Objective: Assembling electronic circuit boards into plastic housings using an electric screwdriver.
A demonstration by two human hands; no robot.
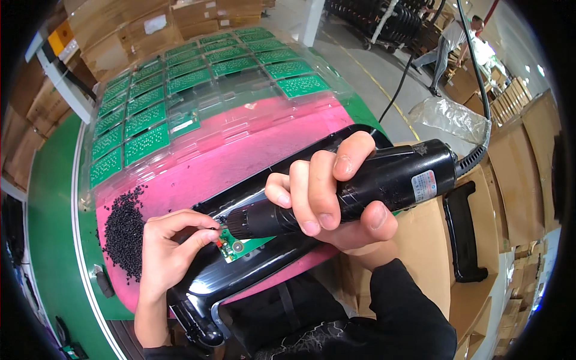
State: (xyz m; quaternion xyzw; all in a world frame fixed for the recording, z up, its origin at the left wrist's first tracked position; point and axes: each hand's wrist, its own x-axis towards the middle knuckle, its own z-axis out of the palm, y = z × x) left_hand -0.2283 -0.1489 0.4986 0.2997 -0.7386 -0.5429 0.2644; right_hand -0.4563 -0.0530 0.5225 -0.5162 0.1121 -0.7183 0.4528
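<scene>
My right hand (324, 192) wraps round a black electric screwdriver (393, 171), held nearly level with its ribbed nose pointing left. Under that nose is a small green circuit board (243, 251) with components on it, lying in a long glossy black plastic housing (222, 277). At the board's left edge, my left hand (171, 243) pinches thumb and forefinger together beside the screwdriver's tip. Whatever is between those fingertips is too small to make out. Left of this hand lies a heap of tiny black pieces (123, 237) that look like screws.
Clear plastic trays with rows of green circuit boards (300, 86) cover the far side of the pink mat (270, 141). An open cardboard box (423, 240) at right holds a black plastic part (465, 234). The screwdriver's cord (480, 78) rises at right. A person (451, 42) walks behind.
</scene>
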